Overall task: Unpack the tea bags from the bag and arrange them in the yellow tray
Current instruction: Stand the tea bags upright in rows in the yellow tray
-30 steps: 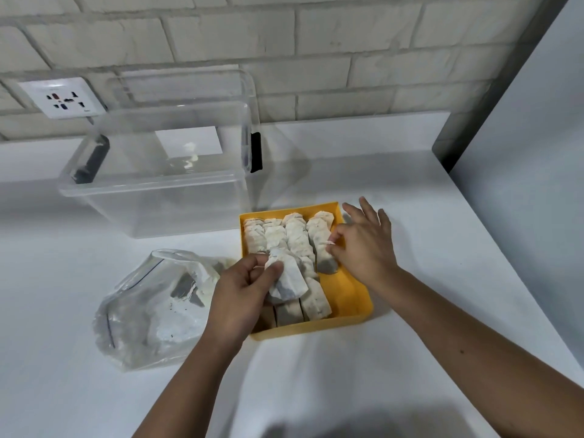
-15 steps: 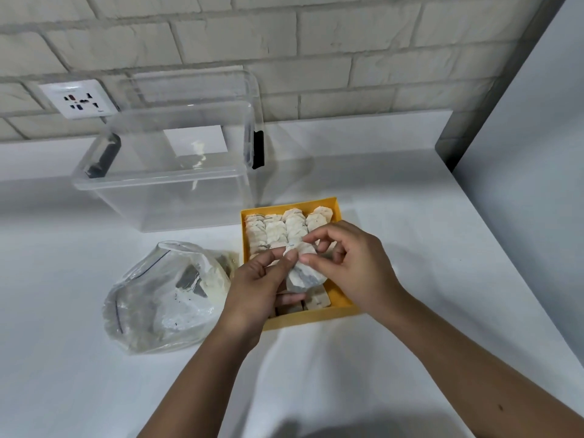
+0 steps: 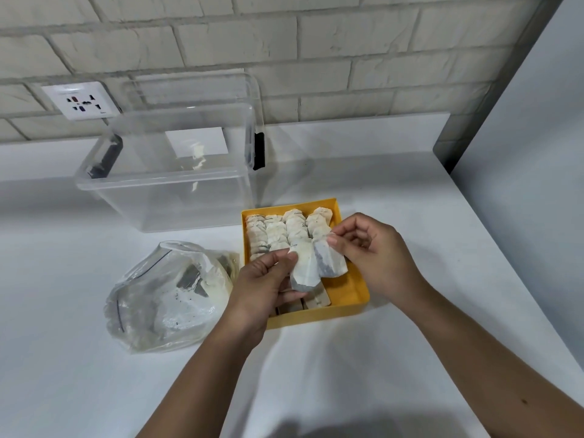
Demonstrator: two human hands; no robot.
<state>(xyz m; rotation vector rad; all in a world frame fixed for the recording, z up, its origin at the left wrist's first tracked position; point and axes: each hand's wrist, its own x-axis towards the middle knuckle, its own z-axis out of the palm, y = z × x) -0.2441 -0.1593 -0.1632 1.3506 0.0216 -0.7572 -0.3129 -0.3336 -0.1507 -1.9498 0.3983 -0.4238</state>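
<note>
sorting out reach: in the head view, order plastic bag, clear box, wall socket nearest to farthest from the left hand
1. plastic bag, right beside the left hand, on its left
2. clear box, farther back and left
3. wall socket, high up at far left

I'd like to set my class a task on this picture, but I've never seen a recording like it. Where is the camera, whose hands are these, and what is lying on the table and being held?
There is no machine here. A person wears a wide-angle camera on the head, so you look down at their own bare hands. The left hand pinches the left tea bag and the right hand pinches the right tea bag, above a yellow tray. The two bags overlap at their edges. Rows of tea bags already lie in the tray. On the white table, a clear plastic bag lies left of the tray, and an open clear storage box stands behind it.
</note>
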